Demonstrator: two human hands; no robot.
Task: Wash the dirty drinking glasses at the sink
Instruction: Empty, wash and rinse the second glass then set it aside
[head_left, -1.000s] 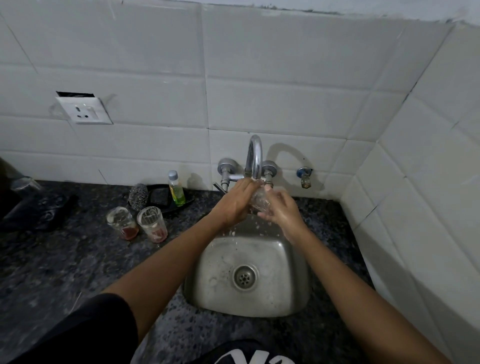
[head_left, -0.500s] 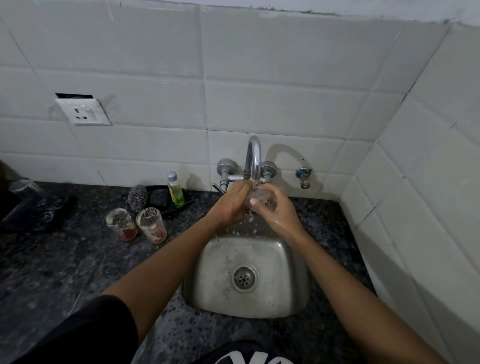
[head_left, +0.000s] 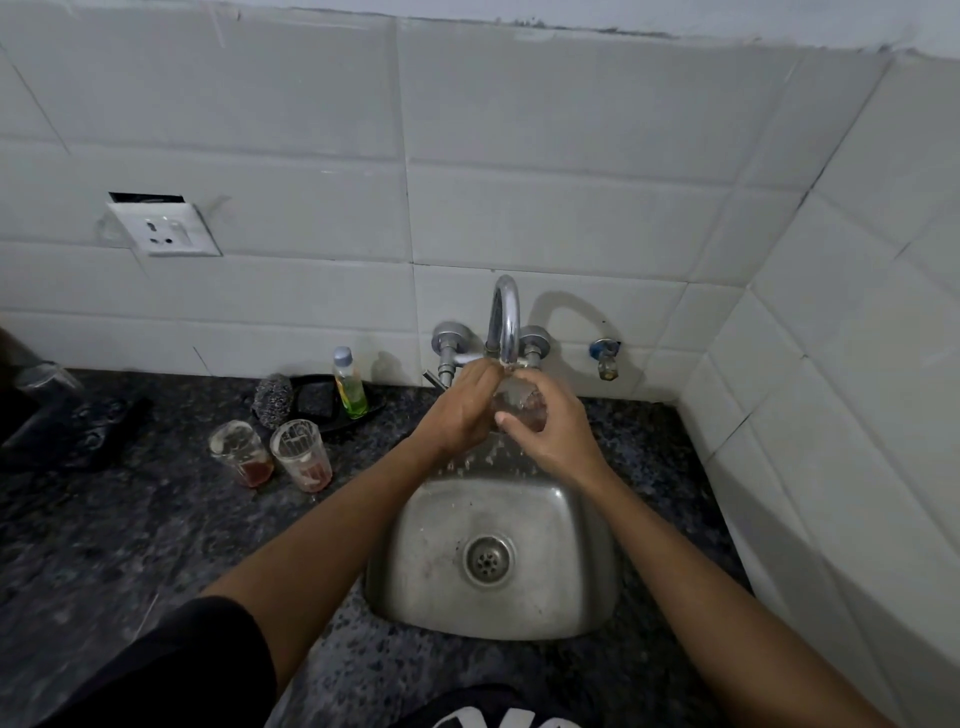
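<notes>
A clear drinking glass (head_left: 521, 404) is held under the chrome tap (head_left: 505, 317), above the back of the steel sink (head_left: 447, 582). My left hand (head_left: 460, 410) wraps it from the left and my right hand (head_left: 550, 431) from the right; most of the glass is hidden between them. Water drops fall below the hands. Two dirty glasses stand on the dark counter to the left: one with reddish-brown residue (head_left: 240, 453) and one with pinkish residue (head_left: 302, 456).
A small bottle of green dish soap (head_left: 349, 384) and a steel scrubber (head_left: 274, 398) sit by a black tray at the wall. A dark object (head_left: 67, 421) lies at far left. A socket (head_left: 165, 229) is on the tiled wall, a small valve (head_left: 605, 358) right of the tap.
Both hands have shifted slightly around the glass under the tap, with the right hand turning over it. The two glasses on the counter have not moved.
</notes>
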